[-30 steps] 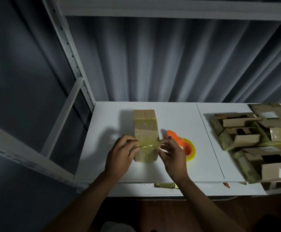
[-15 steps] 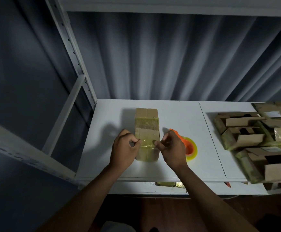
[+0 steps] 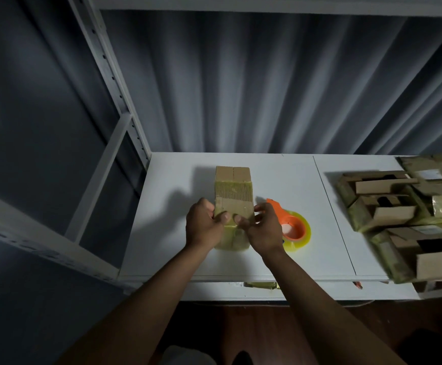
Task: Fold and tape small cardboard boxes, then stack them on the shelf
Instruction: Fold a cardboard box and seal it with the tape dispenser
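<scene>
While the box (image 3: 233, 206) stands on the white shelf (image 3: 177, 248), both hands clasp it from opposite sides near its front half. The left hand (image 3: 204, 226) curls round the box's left edge, its thumb pressed on the top face over a shiny yellowish band of tape. The right hand (image 3: 263, 229) grips the right edge the same way, thumb on top beside the left thumb, fingers bent round the side. Just right of the box, partly behind the right hand, lies an orange dispenser (image 3: 289, 225) with a yellowish roll. Farther right, well apart, a pile of flattened boxes (image 3: 404, 214) covers the shelf. Grey curtains (image 3: 267, 83) hang behind.
</scene>
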